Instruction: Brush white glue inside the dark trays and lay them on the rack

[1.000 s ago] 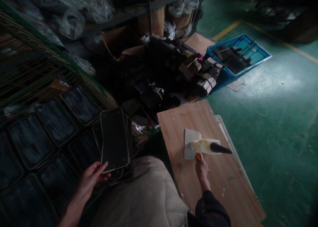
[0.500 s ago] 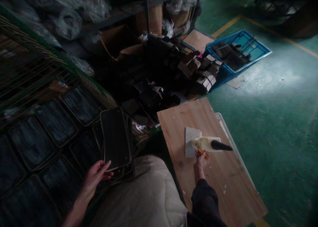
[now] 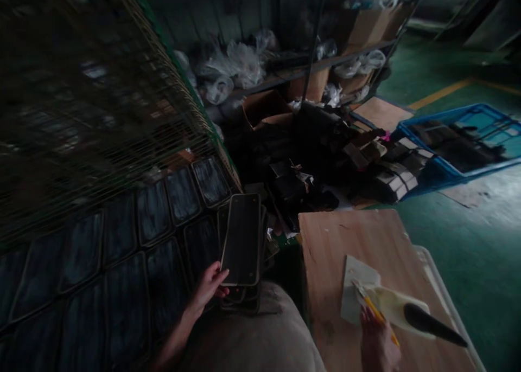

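My left hand (image 3: pixel 209 285) pinches the lower left corner of a dark, flat rectangular panel (image 3: pixel 243 236) with rounded corners and a pale rim, thumb on top and fingers beneath. The panel lies over a stack of similar dark panels (image 3: pixel 240 301) beside my lap. My right hand (image 3: pixel 376 334) is closed around a yellow-handled brush (image 3: pixel 376 312). The brush tip, blurred, meets a whitish flat plate (image 3: pixel 350 299) on a wooden board (image 3: pixel 325 252). Just right of the brush lies a cream-coloured bottle-like object (image 3: pixel 401 307) with a black tapered end (image 3: pixel 433 323).
Rows of dark panels (image 3: pixel 126 296) lie at the left, under a green-edged wire mesh (image 3: pixel 163 52). Bundled dark pieces and an open cardboard box (image 3: pixel 266 109) are on the floor ahead. A blue crate (image 3: pixel 459 168) stands at the right; shelves behind hold plastic bags (image 3: pixel 240 63).
My view has swung left and up, so the scene sits farther right and lower. Both hands keep their holds. The brush has shifted on the plate, its handle now slanting down and right.
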`<state>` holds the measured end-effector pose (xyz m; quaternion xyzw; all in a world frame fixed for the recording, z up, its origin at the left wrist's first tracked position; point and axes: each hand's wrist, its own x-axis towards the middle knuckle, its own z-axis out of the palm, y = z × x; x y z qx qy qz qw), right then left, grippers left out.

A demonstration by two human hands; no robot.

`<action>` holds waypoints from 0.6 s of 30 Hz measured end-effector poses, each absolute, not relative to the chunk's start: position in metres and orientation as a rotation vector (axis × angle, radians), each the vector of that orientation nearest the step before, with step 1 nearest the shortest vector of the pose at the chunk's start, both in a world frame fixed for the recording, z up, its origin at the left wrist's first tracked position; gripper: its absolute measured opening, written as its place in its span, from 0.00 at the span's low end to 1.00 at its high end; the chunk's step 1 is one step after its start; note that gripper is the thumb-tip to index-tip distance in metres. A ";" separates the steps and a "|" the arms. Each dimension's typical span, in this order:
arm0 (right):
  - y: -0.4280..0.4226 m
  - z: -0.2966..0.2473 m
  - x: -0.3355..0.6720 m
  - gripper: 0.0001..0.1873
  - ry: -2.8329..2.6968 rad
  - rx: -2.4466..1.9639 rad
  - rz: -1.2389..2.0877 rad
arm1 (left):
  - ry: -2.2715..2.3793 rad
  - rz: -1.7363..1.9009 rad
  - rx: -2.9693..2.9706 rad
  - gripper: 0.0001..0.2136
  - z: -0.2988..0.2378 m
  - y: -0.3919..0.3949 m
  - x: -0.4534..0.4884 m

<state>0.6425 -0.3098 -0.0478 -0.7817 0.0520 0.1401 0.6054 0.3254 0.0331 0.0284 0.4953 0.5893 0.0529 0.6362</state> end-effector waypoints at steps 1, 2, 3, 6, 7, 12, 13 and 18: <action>-0.291 -0.036 0.644 0.31 0.139 -1.772 0.317 | 1.336 0.136 1.124 0.25 0.027 0.033 0.324; -0.269 -0.022 0.645 0.30 0.153 -1.730 0.320 | 1.328 0.150 1.114 0.25 0.025 0.033 0.322; -0.246 -0.008 0.645 0.28 0.128 -1.705 0.343 | 1.320 0.165 1.104 0.25 0.024 0.032 0.320; -0.170 0.039 0.639 0.26 -0.205 -1.690 0.520 | 1.286 0.200 1.073 0.23 0.020 0.030 0.315; -0.146 0.052 0.635 0.26 -0.340 -1.708 0.525 | 1.276 0.199 1.062 0.23 0.020 0.030 0.313; -0.047 0.090 0.606 0.19 -1.156 -1.779 0.541 | 1.280 0.218 1.005 0.22 0.017 0.028 0.311; -0.032 0.092 0.602 0.18 -1.293 -1.770 0.523 | 1.272 0.237 0.991 0.22 0.016 0.027 0.310; 0.020 0.095 0.595 0.18 -1.733 -1.806 0.367 | 1.200 0.294 0.912 0.23 0.013 0.022 0.307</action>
